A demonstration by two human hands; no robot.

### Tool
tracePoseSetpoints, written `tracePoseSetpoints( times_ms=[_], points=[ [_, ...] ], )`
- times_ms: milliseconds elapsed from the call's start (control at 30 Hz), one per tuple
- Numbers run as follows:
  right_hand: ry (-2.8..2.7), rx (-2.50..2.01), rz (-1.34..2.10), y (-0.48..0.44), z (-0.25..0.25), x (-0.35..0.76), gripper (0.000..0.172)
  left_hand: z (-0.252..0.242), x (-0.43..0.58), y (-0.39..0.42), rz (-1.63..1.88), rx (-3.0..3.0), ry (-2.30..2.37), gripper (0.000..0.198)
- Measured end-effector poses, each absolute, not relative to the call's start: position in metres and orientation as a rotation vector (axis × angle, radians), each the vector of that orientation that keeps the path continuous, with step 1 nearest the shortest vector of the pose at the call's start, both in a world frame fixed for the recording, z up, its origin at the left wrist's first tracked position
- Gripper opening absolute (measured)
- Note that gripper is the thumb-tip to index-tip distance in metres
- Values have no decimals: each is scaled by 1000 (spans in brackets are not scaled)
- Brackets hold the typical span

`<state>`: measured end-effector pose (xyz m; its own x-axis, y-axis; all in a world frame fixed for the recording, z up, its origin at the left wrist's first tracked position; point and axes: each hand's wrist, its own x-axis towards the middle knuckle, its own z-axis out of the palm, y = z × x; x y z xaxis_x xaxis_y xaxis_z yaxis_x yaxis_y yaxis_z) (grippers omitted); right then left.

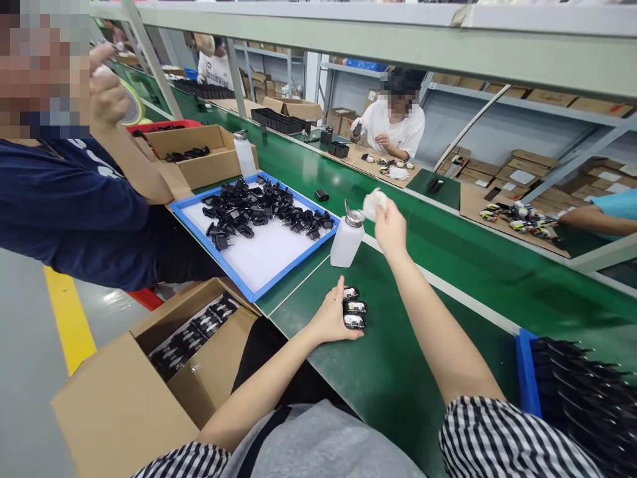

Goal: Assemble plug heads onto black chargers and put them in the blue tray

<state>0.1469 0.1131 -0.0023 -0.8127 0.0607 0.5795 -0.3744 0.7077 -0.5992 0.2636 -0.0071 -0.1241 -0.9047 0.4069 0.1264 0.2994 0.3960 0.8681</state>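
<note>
Three small black plug-like pieces with white faces (pixel 355 307) lie in a row on the green table. My left hand (pixel 331 317) spans the row, thumb at its far end and fingers at its near end, holding the pieces together. A white cloth pad (pixel 374 203) is pinched in my right hand (pixel 391 229), raised beside the metal top of a white pump bottle (pixel 347 239). The bottle stands upright just beyond my left hand.
A blue-rimmed tray (pixel 256 292) of black plug adapters (pixel 249 202) lies left of the bottle. An open carton (pixel 199 392) stands at lower left, a blue bin (pixel 527 372) at right. One black adapter (pixel 321 195) rests on the belt. A co-worker (pixel 74 199) sits at left.
</note>
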Motion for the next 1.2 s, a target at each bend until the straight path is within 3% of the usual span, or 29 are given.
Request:
tracePoseSetpoints(
  times_ms=[167, 333, 400, 567, 833, 933, 1100, 1200],
  points=[
    [-2573, 442, 580, 83, 0, 148, 36, -123, 263, -9, 1484, 649, 2551, 116],
    [-2596, 473, 515, 86, -8, 150, 40, -122, 266, -11, 1406, 741, 2589, 115],
    [-2606, 467, 517, 87, -10, 149, 40, -118, 267, -13, 1320, 837, 2653, 107],
    [-2600, 471, 540, 87, -13, 146, 41, -100, 261, -15, 963, 1306, 2643, 65],
    [-2517, 508, 744, 89, -17, 146, 39, -89, 250, -10, 836, 1422, 2640, 53],
    [-2488, 487, 907, 93, -14, 142, 36, -92, 254, -10, 900, 1363, 2661, 63],
    [-2276, 256, 1319, 97, -13, 135, 33, -107, 271, -9, 1204, 760, 2782, 101],
    [-2320, 302, 1240, 95, -17, 139, 33, -117, 278, -9, 1345, 550, 2704, 107]
  ],
)
